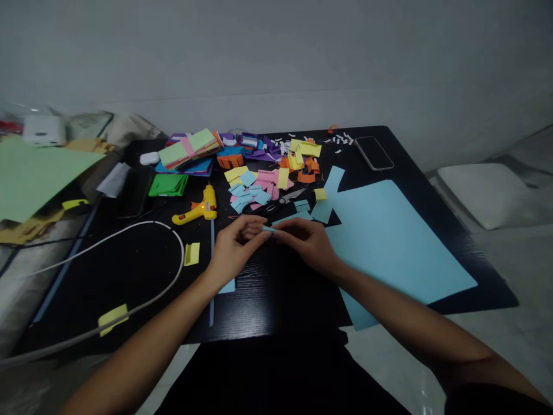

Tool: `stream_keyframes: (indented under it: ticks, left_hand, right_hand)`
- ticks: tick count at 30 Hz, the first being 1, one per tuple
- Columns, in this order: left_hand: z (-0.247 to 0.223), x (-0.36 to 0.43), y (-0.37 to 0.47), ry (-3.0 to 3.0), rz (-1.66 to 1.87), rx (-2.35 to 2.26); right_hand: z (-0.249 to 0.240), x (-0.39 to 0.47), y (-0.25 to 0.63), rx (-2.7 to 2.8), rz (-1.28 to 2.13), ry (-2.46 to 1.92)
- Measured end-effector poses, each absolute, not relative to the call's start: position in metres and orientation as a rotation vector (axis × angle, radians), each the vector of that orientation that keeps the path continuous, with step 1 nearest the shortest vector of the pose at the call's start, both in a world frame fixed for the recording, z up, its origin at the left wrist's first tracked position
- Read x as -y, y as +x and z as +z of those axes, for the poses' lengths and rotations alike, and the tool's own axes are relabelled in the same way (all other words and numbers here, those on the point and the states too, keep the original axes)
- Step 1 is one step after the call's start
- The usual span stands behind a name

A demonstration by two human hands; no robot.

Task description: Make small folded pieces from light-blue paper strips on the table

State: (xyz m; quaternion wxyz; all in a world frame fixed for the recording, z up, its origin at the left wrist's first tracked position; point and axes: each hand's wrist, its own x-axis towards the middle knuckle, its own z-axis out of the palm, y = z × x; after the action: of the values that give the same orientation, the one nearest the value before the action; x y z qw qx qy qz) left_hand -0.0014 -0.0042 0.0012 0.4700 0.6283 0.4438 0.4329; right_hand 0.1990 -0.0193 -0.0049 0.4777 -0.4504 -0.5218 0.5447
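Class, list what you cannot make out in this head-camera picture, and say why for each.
All in the head view:
- Full shape of the small blue piece: fingertips of the left hand and right hand cover it.
- Far end of the pale green sheet: cut off by the left edge.
- Part of the large blue sheet: under the right forearm.
- Label on the yellow glue gun: too small.

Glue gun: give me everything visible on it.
The glue gun lies on its side on the black table, nozzle pointing away from the person, handle to the left. Yellow, plastic-looking body, orange trigger, red switch on the handle, small orange light lit. A translucent stick extends from its rear, partly hidden by the left arm. Neither hand touches the gun.
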Motion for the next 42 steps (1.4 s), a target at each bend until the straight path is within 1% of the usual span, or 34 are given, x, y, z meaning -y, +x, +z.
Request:
stream_keyframes:
  ticks: [12,21,32,39,42]
  left_hand:
    - [-0.0021,0.0019,-0.0028,1.454,1.042,-1.002]
    - [0.0025,0.0025,-0.0021,1.386,0.990,-1.026]
    - [-0.0020,0.0020,0.0000,1.399,0.968,-1.114]
    - [0.0015,0.0035,-0.0021,1.662,0.924,-1.170]
    - [0.0005,0.0042,-0.0029,1.668,0.857,-1.140]
  right_hand:
    - [-0.0086,0.0167,0.2005,1.283,1.390,-1.074]
    - [-0.0069,0.0174,0.2008,1.333,1.404,-1.116]
    - [-0.0085,0.0204,0.1984,1.358,1.190,-1.157]
    - [-0.0106,0.0207,0.1958,1.328,1.185,-1.118]
    - [-0.0117,0.0218,0.1943,1.326,1.196,-1.115]
